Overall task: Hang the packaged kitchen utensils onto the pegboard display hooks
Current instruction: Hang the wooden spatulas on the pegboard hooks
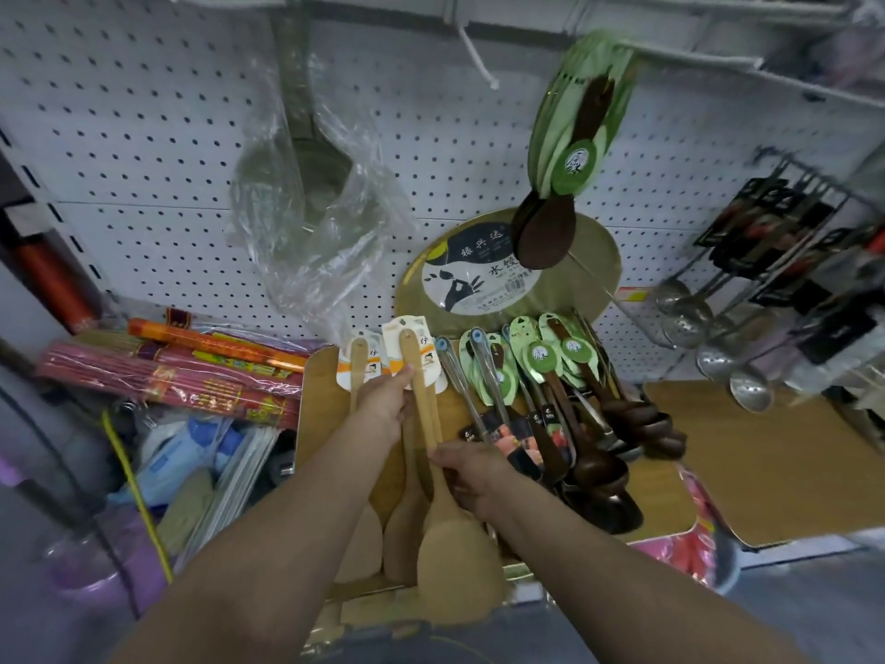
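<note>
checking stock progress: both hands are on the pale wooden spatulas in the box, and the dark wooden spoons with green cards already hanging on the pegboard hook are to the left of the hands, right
Not quite. In the head view, the hanging dark wooden spoons with green cards are up and to the right of the hands, not left. The rest holds: the left hand and right hand are both on the pale wooden spatulas in the box.

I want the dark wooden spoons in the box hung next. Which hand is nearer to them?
The right hand. It sits just left of the dark spoons, holding a pale spatula. The left hand is farther left, up by the spatula cards.
</note>
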The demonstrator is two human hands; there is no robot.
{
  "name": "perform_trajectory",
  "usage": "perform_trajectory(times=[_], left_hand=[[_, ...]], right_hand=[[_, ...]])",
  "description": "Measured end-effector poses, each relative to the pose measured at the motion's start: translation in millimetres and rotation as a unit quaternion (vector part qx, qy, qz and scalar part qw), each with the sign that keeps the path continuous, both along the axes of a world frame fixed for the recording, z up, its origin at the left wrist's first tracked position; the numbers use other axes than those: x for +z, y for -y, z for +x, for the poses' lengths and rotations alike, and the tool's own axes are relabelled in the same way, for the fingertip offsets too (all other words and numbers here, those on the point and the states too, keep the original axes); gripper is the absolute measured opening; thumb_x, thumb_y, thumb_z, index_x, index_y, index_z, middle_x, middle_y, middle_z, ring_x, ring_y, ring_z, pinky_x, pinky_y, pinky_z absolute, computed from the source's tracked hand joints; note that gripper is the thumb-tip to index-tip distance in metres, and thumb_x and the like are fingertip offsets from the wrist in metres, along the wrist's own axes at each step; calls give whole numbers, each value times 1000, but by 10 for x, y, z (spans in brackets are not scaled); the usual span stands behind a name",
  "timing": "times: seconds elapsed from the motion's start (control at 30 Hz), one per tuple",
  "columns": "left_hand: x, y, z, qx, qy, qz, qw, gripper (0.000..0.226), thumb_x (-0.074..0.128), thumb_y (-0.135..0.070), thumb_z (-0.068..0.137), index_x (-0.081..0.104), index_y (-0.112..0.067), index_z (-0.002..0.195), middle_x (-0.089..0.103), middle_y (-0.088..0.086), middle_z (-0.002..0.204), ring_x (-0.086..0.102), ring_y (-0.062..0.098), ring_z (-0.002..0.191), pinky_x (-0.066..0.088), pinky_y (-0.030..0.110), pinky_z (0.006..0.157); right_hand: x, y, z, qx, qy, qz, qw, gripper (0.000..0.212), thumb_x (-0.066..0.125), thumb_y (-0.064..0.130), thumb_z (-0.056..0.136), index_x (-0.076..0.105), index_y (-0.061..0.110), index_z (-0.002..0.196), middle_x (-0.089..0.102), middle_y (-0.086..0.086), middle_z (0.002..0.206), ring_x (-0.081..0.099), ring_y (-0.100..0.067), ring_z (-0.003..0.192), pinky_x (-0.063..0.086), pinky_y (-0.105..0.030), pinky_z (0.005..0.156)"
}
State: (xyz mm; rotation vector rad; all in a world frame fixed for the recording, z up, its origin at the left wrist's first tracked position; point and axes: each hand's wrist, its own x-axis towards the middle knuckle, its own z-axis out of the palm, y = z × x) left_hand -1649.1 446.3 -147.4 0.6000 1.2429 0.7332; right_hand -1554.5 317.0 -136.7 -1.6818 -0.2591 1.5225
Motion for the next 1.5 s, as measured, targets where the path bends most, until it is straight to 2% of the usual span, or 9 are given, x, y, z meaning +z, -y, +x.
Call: perform_trajectory(times=[0.2, 0.27, 0.37, 0.47, 0.67, 0.9, 1.03, 1.3, 1.5], left_hand=[[257, 536, 274, 21, -4, 19, 1000, 15, 67, -24, 96, 62, -10, 99, 59, 1, 77, 52, 13, 62, 48, 24, 50], [297, 763, 383, 38, 1, 33, 999, 37, 72, -26, 92, 60, -9, 121, 61, 2, 80, 51, 13, 57, 43, 19, 39], [456, 1210, 590, 46, 3, 57, 997, 70, 81, -31, 79, 49, -16, 139, 68, 11, 101, 61, 20, 70, 49, 23, 48], [637, 1746, 894, 40, 21, 71, 996, 56, 71, -22, 92, 44, -17, 141, 63, 16, 120, 65, 34, 96, 53, 34, 61], [724, 2779, 1641, -2, -2, 110, 994, 12, 72, -16, 91, 61, -12, 90, 66, 7, 84, 54, 17, 62, 43, 28, 55], [853, 3788, 2680, -98, 36, 136, 985, 11, 73, -12, 89, 65, -16, 83, 65, 5, 72, 55, 17, 55, 45, 27, 54], [1012, 4094, 3229, -137, 47, 139, 980, 10, 72, -10, 90, 64, -14, 86, 63, 4, 67, 53, 12, 44, 41, 17, 39], [1178, 4187, 4515, -203, 66, 175, 961, 13, 75, -16, 88, 62, -18, 83, 62, 1, 67, 50, 13, 51, 39, 22, 47], [1258, 3990, 5547, -227, 98, 173, 953, 11, 75, -14, 87, 65, -18, 84, 65, 0, 69, 51, 13, 52, 39, 24, 51]], right_hand=[[68, 534, 253, 15, -29, 44, 999, 12, 70, 4, 89, 74, 3, 100, 71, -16, 84, 67, -24, 66, 58, -31, 65], [124, 791, 398, 18, -32, 56, 998, 15, 69, 3, 90, 73, 1, 104, 71, -15, 82, 66, -22, 63, 57, -28, 61], [254, 1263, 676, 29, -33, 81, 996, 17, 67, 4, 91, 73, 0, 107, 69, -10, 77, 65, -17, 60, 53, -22, 52], [332, 1775, 944, 29, -35, 92, 995, 16, 69, 7, 92, 74, 5, 107, 70, -6, 76, 64, -15, 65, 53, -22, 57], [305, 2820, 1541, -22, -42, 134, 990, 10, 69, 14, 93, 72, 10, 101, 63, -5, 71, 57, -15, 62, 49, -24, 57], [338, 3780, 2330, -144, -40, 150, 977, 11, 72, 15, 91, 71, 8, 100, 62, -4, 69, 56, -17, 62, 46, -19, 47], [420, 4020, 2777, -194, -23, 173, 965, 13, 75, 24, 89, 72, 12, 92, 63, -3, 70, 55, -16, 60, 44, -20, 49], [678, 4190, 3780, -279, -11, 224, 934, 8, 67, 13, 95, 66, 9, 88, 68, -3, 57, 62, -13, 44, 45, -16, 41], [719, 3984, 4755, -323, 32, 216, 921, 7, 74, 18, 90, 72, 11, 91, 69, -4, 67, 60, -17, 61, 50, -21, 52]])
